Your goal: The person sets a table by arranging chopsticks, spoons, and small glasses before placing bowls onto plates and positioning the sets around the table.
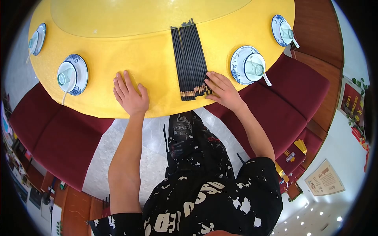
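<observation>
A row of black chopsticks (189,59) with gold-banded ends lies side by side on the yellow tabletop (149,70), the banded ends towards me. My right hand (225,91) rests at the right edge of the row near those ends, fingers stretched and touching the outermost chopsticks; the thumb is apart from the fingers. Left of the chopsticks, my left hand (132,96) lies flat on the tabletop with its fingers spread and nothing in it. The far tips of the chopsticks reach the rim of a clear glass turntable (118,19).
Blue-and-white place settings stand at left (80,74), far left (40,38), right (238,65) and far right (277,29), with glasses and white spoons. Maroon chairs (67,137) (271,110) flank me at the table edge.
</observation>
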`<state>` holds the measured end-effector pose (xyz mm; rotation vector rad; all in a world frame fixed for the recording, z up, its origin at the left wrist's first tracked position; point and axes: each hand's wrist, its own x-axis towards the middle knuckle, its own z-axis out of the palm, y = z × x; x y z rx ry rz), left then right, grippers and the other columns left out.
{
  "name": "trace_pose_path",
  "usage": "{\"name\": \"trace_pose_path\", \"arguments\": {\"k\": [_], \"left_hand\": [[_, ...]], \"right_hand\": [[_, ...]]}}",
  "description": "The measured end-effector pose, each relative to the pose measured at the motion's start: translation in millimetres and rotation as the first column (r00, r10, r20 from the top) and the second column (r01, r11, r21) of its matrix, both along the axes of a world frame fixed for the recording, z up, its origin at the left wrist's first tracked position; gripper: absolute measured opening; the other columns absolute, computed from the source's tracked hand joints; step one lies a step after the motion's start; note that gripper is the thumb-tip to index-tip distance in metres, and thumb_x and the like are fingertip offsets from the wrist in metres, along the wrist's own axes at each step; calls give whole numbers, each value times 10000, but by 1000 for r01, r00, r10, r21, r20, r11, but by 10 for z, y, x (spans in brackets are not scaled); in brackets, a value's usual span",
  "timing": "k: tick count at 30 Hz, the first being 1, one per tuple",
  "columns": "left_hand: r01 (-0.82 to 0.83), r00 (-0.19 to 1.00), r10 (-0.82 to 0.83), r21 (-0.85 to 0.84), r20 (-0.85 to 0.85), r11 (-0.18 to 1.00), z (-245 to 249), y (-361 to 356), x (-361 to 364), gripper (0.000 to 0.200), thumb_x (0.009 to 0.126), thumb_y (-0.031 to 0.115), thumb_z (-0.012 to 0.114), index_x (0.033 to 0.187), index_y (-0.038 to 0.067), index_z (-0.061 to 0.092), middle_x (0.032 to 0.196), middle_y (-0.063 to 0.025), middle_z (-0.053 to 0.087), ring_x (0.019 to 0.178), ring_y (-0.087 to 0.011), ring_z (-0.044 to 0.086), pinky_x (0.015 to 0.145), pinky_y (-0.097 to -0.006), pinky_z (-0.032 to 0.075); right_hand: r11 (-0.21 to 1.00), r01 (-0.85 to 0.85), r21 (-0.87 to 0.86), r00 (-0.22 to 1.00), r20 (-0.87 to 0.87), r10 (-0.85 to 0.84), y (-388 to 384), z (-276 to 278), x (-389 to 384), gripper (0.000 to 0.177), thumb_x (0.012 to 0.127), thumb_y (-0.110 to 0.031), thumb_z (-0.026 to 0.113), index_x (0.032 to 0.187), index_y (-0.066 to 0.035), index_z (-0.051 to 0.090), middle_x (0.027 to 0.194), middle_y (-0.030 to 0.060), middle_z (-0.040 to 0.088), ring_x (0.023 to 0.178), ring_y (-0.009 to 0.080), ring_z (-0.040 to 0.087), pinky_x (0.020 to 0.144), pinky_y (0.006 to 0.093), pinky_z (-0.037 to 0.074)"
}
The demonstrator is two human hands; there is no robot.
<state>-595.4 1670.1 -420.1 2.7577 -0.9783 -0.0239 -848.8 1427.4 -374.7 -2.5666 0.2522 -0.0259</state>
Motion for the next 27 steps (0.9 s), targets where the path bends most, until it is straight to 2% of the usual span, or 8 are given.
{"name": "trace_pose_path", "arguments": {"k": [7,10,13,19,22,25,27], "left_hand": [[-10,1000,10,22,-12,1000,-4,4,9,649,938,325,458,1528,90,326,1597,-154,269,1477,-334,226,1193,-481,159],[-18,1000,18,26,-24,999,2,-5,11,647,940,328,451,1529,92,325,1598,-153,266,1480,-331,222,1195,-481,156],[-20,999,21,30,-27,999,10,-3,11,646,940,327,449,1529,93,325,1598,-153,266,1479,-331,225,1196,-481,155],[-31,999,31,36,-24,999,7,1,8,665,917,326,461,1529,102,330,1604,-144,261,1479,-325,234,1196,-486,163],[-30,999,32,47,-27,998,25,-12,7,669,908,325,464,1526,100,339,1603,-148,266,1476,-329,244,1193,-490,171],[-24,1000,25,47,-17,999,26,-4,8,664,908,321,464,1519,88,349,1595,-161,280,1470,-340,254,1187,-495,180],[-20,1000,21,41,-10,999,20,-8,27,661,908,317,464,1516,82,354,1590,-169,287,1467,-347,259,1184,-497,184]], "right_hand": [[999,-32,-43,995,90,36,17,-100,-81,578,689,-241,818,1203,-50,634,1421,80,524,1322,297,480,1048,413,456],[1000,21,23,998,52,-22,44,17,28,565,678,-240,825,1185,-60,654,1387,89,562,1317,318,487,1062,410,455],[995,-57,-76,996,71,63,55,-40,41,534,687,-234,826,1166,-63,665,1373,92,572,1297,323,504,1051,400,465],[988,-85,-129,979,171,107,111,-180,-55,444,724,-212,805,1122,-54,686,1324,72,596,1275,311,518,1024,408,480],[985,-102,-140,975,180,126,109,-167,-68,492,711,-211,813,1154,-53,670,1317,94,593,1258,314,531,1024,410,481],[997,-65,-40,986,154,71,152,-113,-27,710,658,-304,853,1282,-75,605,1418,152,504,1313,366,475,1057,446,449],[998,62,-18,994,89,-60,257,-28,58,867,619,-387,866,1368,-103,535,1489,182,409,1364,409,399,1086,474,411]]}}
